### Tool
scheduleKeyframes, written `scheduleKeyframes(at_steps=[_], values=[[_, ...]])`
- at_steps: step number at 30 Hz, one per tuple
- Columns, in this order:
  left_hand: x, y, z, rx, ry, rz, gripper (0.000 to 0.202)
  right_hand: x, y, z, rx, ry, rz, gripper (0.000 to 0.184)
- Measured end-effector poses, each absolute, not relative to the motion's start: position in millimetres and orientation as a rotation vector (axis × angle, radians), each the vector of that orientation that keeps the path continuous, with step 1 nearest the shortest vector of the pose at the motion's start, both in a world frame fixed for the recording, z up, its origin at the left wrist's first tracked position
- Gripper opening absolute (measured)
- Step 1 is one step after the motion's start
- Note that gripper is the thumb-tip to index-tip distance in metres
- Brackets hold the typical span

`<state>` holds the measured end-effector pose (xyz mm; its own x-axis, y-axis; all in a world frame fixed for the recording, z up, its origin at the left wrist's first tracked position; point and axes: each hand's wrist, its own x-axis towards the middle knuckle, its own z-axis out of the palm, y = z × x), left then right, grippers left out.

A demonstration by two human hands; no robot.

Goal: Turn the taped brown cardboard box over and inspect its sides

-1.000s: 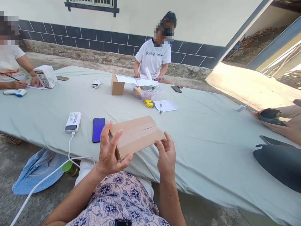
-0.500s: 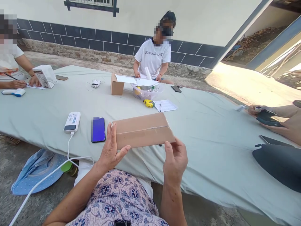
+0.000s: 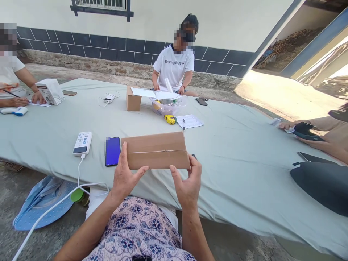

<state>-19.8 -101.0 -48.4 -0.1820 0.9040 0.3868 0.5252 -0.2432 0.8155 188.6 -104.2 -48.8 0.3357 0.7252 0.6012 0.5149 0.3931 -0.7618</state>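
Observation:
I hold a flat brown cardboard box [image 3: 156, 150] with a taped seam along its top, level above the near edge of a grey-green cloth-covered table [image 3: 231, 152]. My left hand [image 3: 125, 174] grips its left end, thumb under the front face. My right hand [image 3: 187, 181] grips its right end from below. A dark phone with a blue screen [image 3: 112, 151] lies just left of the box. A white power bank [image 3: 82, 143] with a white cable lies further left.
A person in a white T-shirt [image 3: 174, 67] sits across the table behind a small cardboard box [image 3: 133, 99], a clear tub [image 3: 167, 105], a yellow tape measure [image 3: 170, 119] and papers [image 3: 190, 121]. Another person's hands are at far left [image 3: 24, 99], a third's at right with a phone [image 3: 304, 130]. A blue hat [image 3: 40, 203] lies on the ground.
The box has turned from a tilted, angled pose to level and square to me. My right hand slid back toward the box's right end; the camera view tipped slightly.

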Motion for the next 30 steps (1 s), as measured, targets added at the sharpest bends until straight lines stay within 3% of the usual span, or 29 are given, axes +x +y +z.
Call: scheduleKeyframes(at_steps=[3, 7, 18, 23, 30], values=[[-21, -98, -52, 1.799, 1.709, 1.451, 0.121, 185, -104, -51, -1.278, -1.421, 0.114, 0.078], [-22, -96, -56, 1.856, 1.786, 1.416, 0.118, 180, -103, -54, -1.333, -1.458, 0.055, 0.094], [-21, -98, -60, 1.897, 1.723, 1.472, 0.114, 183, -102, -46, -1.384, -1.347, 0.177, 0.063], [-21, -99, -57, 1.911, 1.672, 1.528, 0.136, 190, -104, -45, -1.435, -1.276, 0.309, 0.072], [-20, -99, -58, 1.775, 1.724, 1.508, 0.145, 194, -101, -48, -1.469, -1.349, 0.299, 0.071]])
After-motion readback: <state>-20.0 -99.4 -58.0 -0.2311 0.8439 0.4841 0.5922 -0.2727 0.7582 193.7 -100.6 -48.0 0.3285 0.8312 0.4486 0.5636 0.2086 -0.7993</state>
